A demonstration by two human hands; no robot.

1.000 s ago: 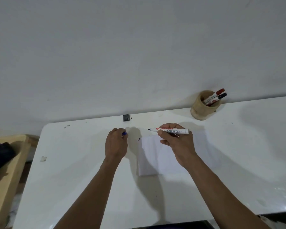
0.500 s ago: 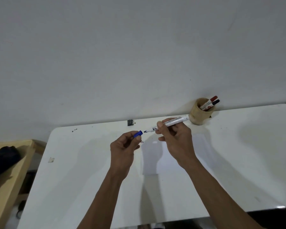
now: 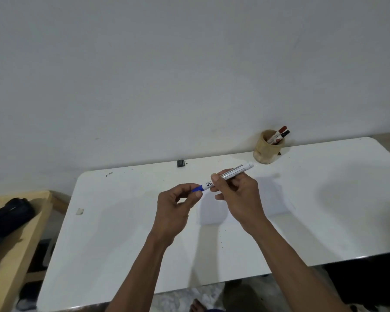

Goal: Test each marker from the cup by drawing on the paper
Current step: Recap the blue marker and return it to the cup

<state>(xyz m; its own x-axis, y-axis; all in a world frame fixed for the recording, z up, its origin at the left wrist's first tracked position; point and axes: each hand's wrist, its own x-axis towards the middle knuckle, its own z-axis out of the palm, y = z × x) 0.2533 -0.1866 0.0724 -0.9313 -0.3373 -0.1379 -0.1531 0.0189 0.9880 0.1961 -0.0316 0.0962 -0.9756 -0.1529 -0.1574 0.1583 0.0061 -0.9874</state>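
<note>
- The right hand (image 3: 236,194) is closed around the white barrel of a blue marker (image 3: 229,175), held above the white table (image 3: 122,244) with the barrel slanting up and away toward the cup.
- The left hand (image 3: 175,209) pinches the blue cap (image 3: 197,188) between thumb and fingertips; the cap sits at the marker's tip end, though whether it is fully seated cannot be told.
- The two hands nearly meet at the cap, both lifted clear of the tabletop.
- Below and just beyond the right hand lies the sheet of paper (image 3: 273,199), flat on the table and partly hidden by that hand and wrist.
- The wooden cup (image 3: 266,152) stands well beyond the right hand, close to the table's far edge by the wall, holding a red-capped marker (image 3: 279,132) and a black-capped marker (image 3: 283,135) that lean to the right.
- Left of the left hand the tabletop runs bare to its rounded left edge; right of the right hand there is wide bare surface up to the right corner.
- A small dark object (image 3: 180,163) sits on the far edge beyond the left hand.
</note>
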